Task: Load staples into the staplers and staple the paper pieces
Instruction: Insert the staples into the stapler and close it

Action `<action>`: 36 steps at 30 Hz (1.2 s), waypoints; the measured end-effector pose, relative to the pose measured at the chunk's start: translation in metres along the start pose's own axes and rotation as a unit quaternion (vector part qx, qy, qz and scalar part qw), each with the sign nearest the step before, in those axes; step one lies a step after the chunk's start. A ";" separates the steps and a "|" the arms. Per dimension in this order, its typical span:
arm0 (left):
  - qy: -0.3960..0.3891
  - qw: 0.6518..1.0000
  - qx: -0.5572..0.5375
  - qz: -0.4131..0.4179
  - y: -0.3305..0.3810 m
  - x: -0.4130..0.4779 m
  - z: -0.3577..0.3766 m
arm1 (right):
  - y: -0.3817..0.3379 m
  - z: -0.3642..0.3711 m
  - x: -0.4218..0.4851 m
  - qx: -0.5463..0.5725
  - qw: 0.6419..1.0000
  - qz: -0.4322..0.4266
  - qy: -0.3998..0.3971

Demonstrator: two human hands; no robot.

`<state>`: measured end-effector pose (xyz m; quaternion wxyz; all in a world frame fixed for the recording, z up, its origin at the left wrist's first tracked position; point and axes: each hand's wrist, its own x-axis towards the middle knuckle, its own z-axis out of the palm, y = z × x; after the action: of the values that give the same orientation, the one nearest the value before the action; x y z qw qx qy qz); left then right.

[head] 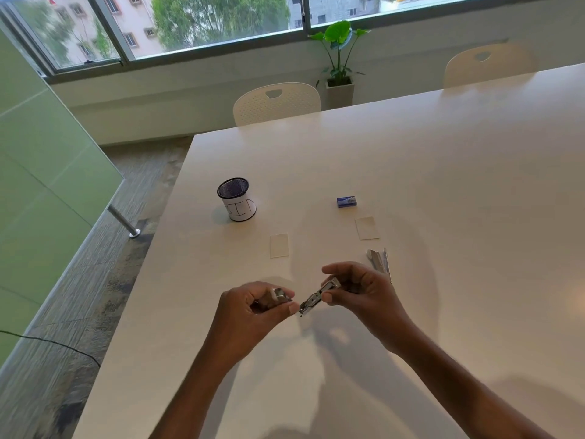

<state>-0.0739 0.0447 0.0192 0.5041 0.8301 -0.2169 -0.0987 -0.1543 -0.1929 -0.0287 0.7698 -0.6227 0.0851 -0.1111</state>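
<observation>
A small metal stapler is held opened out above the white table. My left hand grips its one end, and my right hand pinches the other, hinged arm. Strips of staples lie on the table just behind my right hand. A blue staple box lies farther back. Two small paper pieces rest flat: one left of centre, one near the box.
A black mesh cup wrapped in white paper stands at the left of the table. Two white chairs and a potted plant are beyond the far edge. The table's left edge drops to the floor.
</observation>
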 end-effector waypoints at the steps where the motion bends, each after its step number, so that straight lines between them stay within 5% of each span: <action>1: 0.000 1.000 -0.011 0.004 -0.001 0.000 0.003 | 0.000 0.001 0.000 0.005 1.000 -0.002 0.000; 14: 0.051 0.973 -0.215 -0.063 0.005 0.002 0.043 | 0.002 0.012 -0.005 -0.070 0.994 -0.066 -0.050; 24: 0.063 0.977 -0.191 -0.067 0.014 -0.003 0.060 | 0.004 0.024 -0.009 -0.275 0.947 -0.155 -0.057; 36: 0.141 0.982 -0.129 0.000 0.023 -0.007 0.068 | 0.008 0.024 -0.004 -0.305 0.931 -0.160 -0.121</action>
<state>-0.1123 -0.0151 0.0071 0.6323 0.7639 -0.1289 -0.0074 -0.1513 -0.1676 -0.0313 0.5193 -0.8416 -0.0799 -0.1252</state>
